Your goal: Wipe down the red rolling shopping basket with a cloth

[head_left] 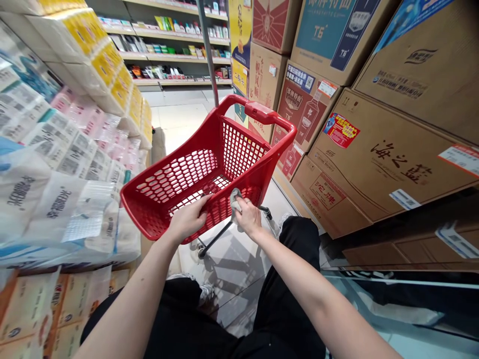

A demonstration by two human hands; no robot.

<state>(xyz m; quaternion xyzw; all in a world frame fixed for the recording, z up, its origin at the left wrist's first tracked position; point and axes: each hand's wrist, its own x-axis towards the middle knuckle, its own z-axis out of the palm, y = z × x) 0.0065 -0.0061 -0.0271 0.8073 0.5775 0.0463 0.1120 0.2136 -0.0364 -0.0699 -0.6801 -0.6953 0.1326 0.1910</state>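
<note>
A red plastic shopping cart with perforated walls stands in front of me, its handle at the far right end. My left hand is closed over the near rim, with its fingers reaching inside and its thumb outside. In my right hand is a bunched grey cloth, pressed against the outer side of the cart just below the rim. Part of the cloth is hidden by my fingers. Inside, the visible part of the basket holds nothing.
Cardboard boxes are stacked along the right. Packs of tissue paper are piled on the left. Shelves with toiletries run across the back. A thin grey pole rises behind the cart. My knees flank the tiled floor.
</note>
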